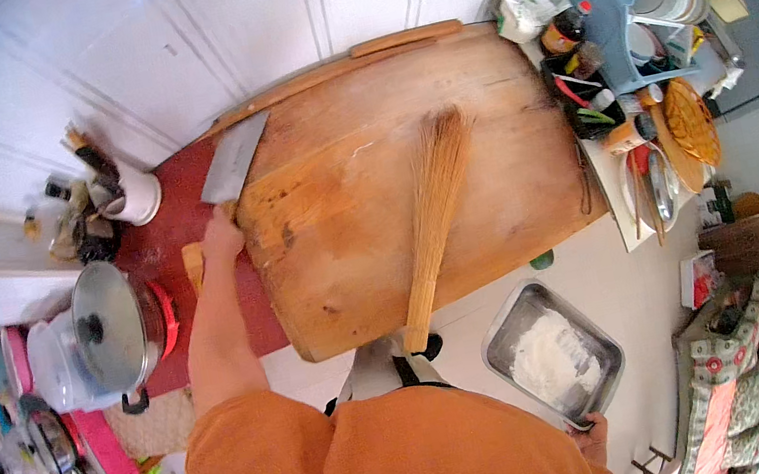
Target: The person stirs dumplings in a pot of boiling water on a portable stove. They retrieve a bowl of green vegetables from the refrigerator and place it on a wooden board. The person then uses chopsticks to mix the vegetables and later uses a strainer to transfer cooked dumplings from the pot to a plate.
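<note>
My left hand (224,234) is closed around the handle of a cleaver (236,158), whose wide steel blade lies across the left edge of a large wooden board (343,243). In my right hand (591,437) is the near corner of a rectangular metal pan (497,349), held out over the floor to my right. White powder, like flour (552,359), covers part of the pan's bottom. A straw whisk broom (436,204) rests diagonally on the board, its bound handle reaching over the front edge towards me.
Left of the board, a lidded pot (109,326) and a white utensil holder (140,195) stand on a red surface (150,251). Rolling pins (405,38) lie along the back wall. At right are a blue dish rack (602,7), bottles and a woven basket (690,121).
</note>
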`<control>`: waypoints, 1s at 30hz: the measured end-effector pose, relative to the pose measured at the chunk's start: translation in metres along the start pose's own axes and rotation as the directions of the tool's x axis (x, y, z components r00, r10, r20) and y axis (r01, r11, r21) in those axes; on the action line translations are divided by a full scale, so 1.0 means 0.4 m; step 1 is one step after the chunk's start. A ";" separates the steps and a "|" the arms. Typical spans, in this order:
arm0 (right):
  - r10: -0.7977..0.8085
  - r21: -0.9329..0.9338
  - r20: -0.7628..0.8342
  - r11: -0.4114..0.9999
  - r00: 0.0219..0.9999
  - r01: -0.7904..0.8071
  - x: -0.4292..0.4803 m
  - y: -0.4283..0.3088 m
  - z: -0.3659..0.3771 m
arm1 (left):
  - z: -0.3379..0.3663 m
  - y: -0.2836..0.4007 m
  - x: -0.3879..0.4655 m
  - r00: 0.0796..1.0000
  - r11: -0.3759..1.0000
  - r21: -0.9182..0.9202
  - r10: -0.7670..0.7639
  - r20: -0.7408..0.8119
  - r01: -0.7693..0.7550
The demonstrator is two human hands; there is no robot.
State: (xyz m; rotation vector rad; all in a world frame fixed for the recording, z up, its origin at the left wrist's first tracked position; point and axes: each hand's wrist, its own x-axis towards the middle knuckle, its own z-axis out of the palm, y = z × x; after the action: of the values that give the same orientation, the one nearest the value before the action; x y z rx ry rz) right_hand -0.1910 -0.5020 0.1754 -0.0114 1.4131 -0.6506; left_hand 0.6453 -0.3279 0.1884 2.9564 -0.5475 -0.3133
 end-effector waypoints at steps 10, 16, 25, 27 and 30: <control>-0.153 0.054 -0.078 0.986 0.985 0.157 -0.160 0.092 0.141 | -0.014 0.246 -0.126 0.916 0.905 -0.154 0.402 0.007 -0.396; -0.146 0.105 -0.066 0.983 0.987 0.152 -0.128 0.084 0.153 | 0.000 0.592 0.041 0.837 0.841 -0.067 0.519 -0.175 -0.536; -0.172 0.066 -0.028 0.983 0.985 0.173 -0.136 0.086 0.242 | 0.086 0.709 -0.342 0.633 0.772 -0.378 0.635 0.442 -0.511; -0.173 0.084 -0.011 0.981 0.985 0.173 -0.146 0.088 0.262 | 0.100 0.746 -0.294 0.709 0.695 -0.414 0.689 0.150 -0.588; -0.226 0.085 0.066 0.972 0.972 0.220 -0.152 0.085 0.300 | 0.085 0.824 -0.108 0.642 0.635 -0.207 0.766 0.040 -0.744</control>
State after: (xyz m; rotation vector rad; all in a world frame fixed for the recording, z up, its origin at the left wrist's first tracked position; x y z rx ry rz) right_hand -0.0685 -0.4918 0.2399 -0.1343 1.3238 -0.8822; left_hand 0.4859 -0.6205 0.2138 2.2552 -1.6099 -0.4110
